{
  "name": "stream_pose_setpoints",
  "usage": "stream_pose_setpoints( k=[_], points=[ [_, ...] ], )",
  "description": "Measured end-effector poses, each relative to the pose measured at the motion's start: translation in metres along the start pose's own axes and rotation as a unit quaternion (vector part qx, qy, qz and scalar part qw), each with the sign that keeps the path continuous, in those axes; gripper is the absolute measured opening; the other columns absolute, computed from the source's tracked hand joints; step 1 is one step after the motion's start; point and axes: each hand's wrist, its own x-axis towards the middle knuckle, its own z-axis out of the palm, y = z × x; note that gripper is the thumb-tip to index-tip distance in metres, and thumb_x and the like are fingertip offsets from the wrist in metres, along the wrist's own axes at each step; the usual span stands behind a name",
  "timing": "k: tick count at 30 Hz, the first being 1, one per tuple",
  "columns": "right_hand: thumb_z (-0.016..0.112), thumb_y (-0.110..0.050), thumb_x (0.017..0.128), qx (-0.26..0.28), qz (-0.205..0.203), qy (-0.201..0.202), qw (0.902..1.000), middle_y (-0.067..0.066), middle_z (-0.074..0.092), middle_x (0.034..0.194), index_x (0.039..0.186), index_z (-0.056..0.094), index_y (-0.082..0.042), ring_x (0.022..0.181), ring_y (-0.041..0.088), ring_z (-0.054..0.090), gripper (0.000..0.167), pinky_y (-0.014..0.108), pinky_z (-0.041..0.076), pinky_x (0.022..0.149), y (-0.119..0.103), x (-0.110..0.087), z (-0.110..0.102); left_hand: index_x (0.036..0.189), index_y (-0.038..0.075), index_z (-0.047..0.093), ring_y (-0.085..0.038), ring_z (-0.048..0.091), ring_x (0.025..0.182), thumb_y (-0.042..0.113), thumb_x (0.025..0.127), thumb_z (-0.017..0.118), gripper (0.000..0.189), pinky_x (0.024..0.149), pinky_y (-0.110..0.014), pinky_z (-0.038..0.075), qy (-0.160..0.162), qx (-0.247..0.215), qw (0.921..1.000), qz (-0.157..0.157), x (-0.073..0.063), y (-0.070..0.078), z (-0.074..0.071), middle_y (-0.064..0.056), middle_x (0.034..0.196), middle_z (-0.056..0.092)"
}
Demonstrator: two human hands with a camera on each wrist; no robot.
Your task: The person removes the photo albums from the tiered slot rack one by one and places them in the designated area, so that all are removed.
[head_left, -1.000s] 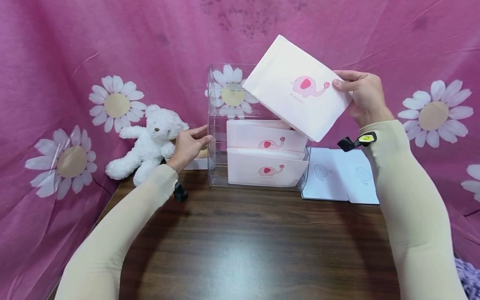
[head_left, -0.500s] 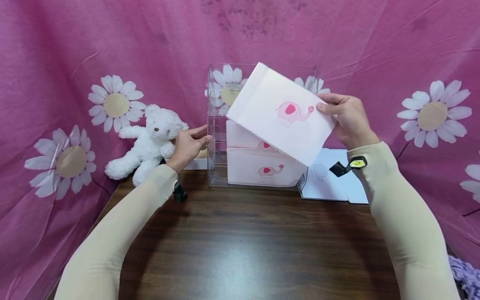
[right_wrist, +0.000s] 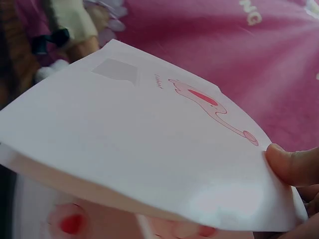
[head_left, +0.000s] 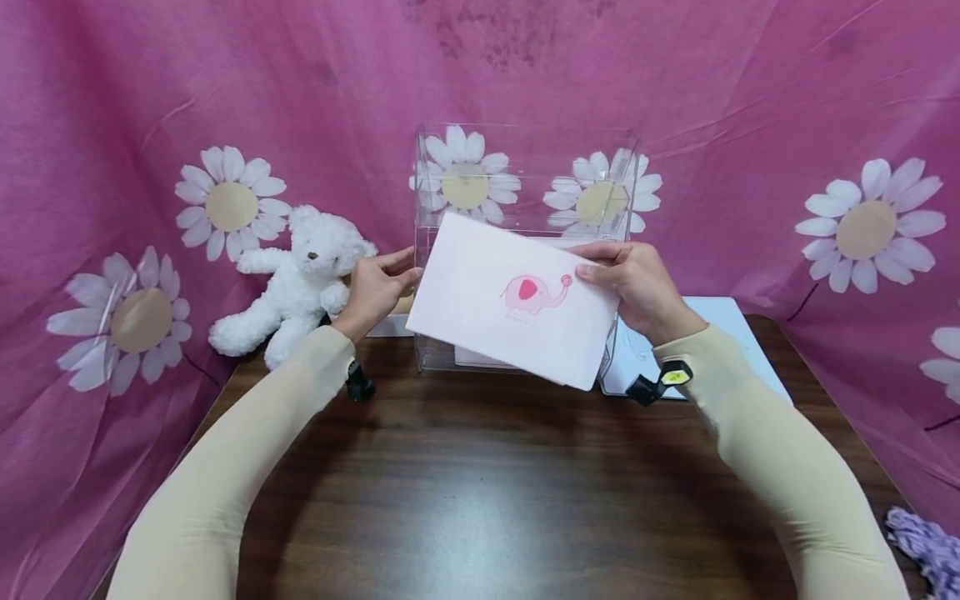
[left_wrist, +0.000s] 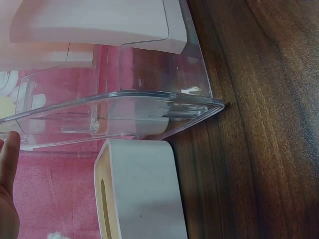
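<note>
My right hand (head_left: 647, 290) pinches a pale pink notebook (head_left: 480, 304) by its right edge, thumb on the cover. The cover bears a pink elephant drawing, and the notebook tilts down to the right in front of a clear acrylic rack (head_left: 525, 218). Behind it, more pink notebooks stand in the rack, mostly hidden in the head view; a pink notebook (left_wrist: 99, 20) in the rack shows in the left wrist view. With its fingers extended, my left hand (head_left: 375, 292) touches the rack's left side.
A white plush bear (head_left: 307, 279) sits left of the rack. Beside the rack is a white box with a slotted top (left_wrist: 144, 189). An open pale blue book (head_left: 712, 321) lies at the right. Purple yarn-like material (head_left: 926, 542) shows at the lower right.
My right hand has carried the notebook down and to the left, from above the rack to in front of its lower part. My left hand stays at the rack's side.
</note>
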Motion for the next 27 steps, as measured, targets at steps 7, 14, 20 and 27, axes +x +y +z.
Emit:
stream_pose_setpoints(
  k=[7, 14, 20, 27],
  points=[
    [0.065, 0.001, 0.094, -0.037, 0.057, -0.040, 0.9969, -0.002, 0.077, 0.091, 0.100, 0.080, -0.021, 0.076, 0.015, 0.076, 0.027, 0.033, 0.067, 0.068, 0.036, -0.001, 0.016, 0.137, 0.011, 0.063, -0.024, 0.070, 0.118, 0.013, 0.094, 0.072, 0.043, 0.089, -0.023, 0.063, 0.010, 0.051, 0.9983, 0.025, 0.000, -0.002, -0.002, -0.016, 0.130, 0.070],
    [0.066, 0.000, 0.093, -0.057, 0.093, -0.051, 0.9927, -0.001, 0.077, 0.091, 0.129, 0.066, 0.005, 0.079, 0.017, 0.077, 0.036, 0.039, 0.068, 0.072, 0.075, -0.002, 0.031, 0.138, 0.013, 0.063, -0.022, 0.072, 0.114, 0.017, 0.093, 0.075, 0.047, 0.091, -0.028, 0.063, 0.009, 0.055, 0.9984, 0.014, -0.001, -0.002, -0.003, -0.014, 0.132, 0.069],
    [0.063, 0.002, 0.092, -0.054, 0.099, -0.081, 0.9903, 0.002, 0.078, 0.092, 0.128, 0.063, 0.011, 0.081, 0.016, 0.076, 0.037, 0.037, 0.068, 0.074, 0.104, -0.006, 0.043, 0.140, 0.013, 0.061, -0.011, 0.077, 0.096, 0.017, 0.093, 0.075, 0.049, 0.085, -0.030, 0.065, -0.004, 0.008, 1.0000, -0.003, -0.002, 0.000, 0.000, -0.017, 0.130, 0.069],
    [0.065, 0.002, 0.090, -0.069, 0.126, -0.099, 0.9846, 0.014, 0.078, 0.103, 0.123, 0.069, 0.007, 0.083, 0.019, 0.076, 0.034, 0.037, 0.067, 0.077, 0.131, -0.005, 0.064, 0.139, 0.013, 0.062, -0.014, 0.077, 0.097, 0.016, 0.092, 0.076, 0.049, 0.083, -0.029, 0.065, 0.002, 0.000, 0.9999, -0.017, -0.003, 0.002, 0.000, -0.015, 0.130, 0.070]
  ],
)
